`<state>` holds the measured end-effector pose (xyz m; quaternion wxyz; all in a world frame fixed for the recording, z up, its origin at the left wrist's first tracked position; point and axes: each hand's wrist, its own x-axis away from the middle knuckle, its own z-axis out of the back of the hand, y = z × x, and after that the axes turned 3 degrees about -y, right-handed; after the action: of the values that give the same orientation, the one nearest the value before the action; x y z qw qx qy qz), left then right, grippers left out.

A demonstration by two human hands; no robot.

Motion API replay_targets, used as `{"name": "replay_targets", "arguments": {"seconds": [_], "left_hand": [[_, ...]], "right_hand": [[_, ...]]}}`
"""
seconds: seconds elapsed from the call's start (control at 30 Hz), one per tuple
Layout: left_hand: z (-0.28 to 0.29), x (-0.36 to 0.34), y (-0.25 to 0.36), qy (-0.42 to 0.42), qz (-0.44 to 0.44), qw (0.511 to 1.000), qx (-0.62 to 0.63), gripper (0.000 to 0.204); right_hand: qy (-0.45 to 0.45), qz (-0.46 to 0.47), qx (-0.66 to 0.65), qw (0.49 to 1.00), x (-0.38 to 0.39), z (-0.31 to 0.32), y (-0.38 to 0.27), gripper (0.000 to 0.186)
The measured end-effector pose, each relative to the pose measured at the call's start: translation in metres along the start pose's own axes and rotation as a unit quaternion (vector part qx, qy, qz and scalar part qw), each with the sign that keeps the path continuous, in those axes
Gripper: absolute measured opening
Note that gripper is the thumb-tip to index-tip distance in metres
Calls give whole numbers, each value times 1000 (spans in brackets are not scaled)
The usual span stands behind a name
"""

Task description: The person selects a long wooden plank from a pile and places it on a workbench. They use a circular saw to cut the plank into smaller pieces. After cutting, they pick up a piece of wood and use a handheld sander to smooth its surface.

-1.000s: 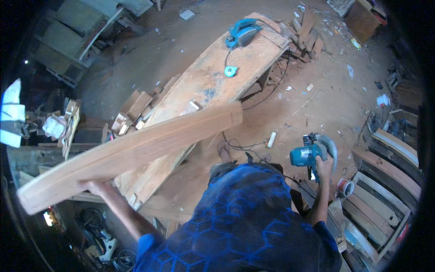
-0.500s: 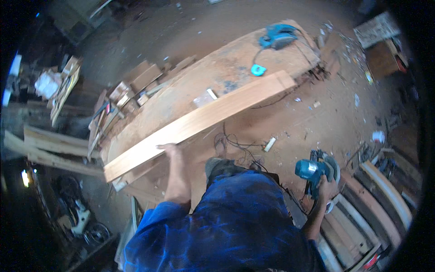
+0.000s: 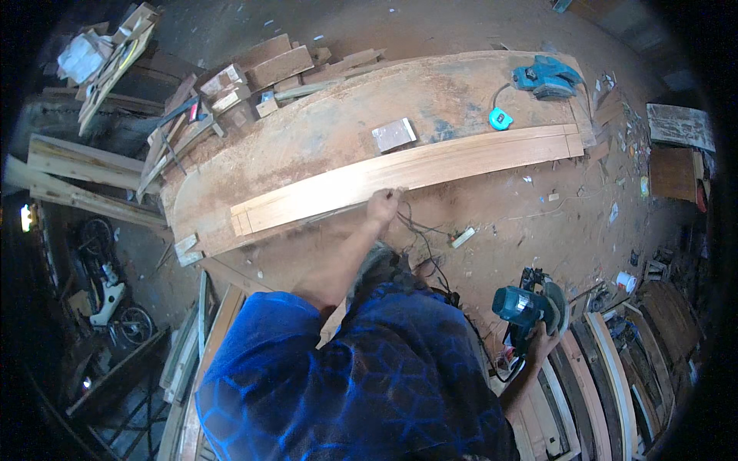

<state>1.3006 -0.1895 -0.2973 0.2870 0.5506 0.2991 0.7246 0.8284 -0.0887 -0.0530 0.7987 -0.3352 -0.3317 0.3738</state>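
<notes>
From my end, the right hand (image 3: 543, 343) is gripping the circular saw (image 3: 524, 307); the left hand (image 3: 383, 206) is curling at the plank (image 3: 338, 187) lying on the workbench (image 3: 323, 115), can't tell if pinching. I'd be steadying it, saw clear.

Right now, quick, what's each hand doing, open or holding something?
Left hand: at the near edge of the long plank; grip can't be told.
Right hand: closed, holding the teal circular saw.

Teal saw (image 3: 518, 306), tan plank (image 3: 419, 169), blue-patterned shirt (image 3: 369, 369)
</notes>
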Motion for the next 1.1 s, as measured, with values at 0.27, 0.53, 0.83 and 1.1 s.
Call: {"name": "replay_targets", "arguments": {"seconds": [0.27,0.53,0.83,1.1], "left_hand": [[55,-39,140,162,-285,847,-419,55],[79,-130,171,-112,-162,820,-538,87],[213,-189,159,62,-26,885,-460,87],[289,-178,166,301,-127,826,-459,95]], "right_hand": [[31,18,52,998,22,-24,-16,16],[61,-58,104,991,61,-15,62,39],[36,-167,-35,985,104,-62,-4,51],[47,-148,99,983,83,-44,58,46]]}}
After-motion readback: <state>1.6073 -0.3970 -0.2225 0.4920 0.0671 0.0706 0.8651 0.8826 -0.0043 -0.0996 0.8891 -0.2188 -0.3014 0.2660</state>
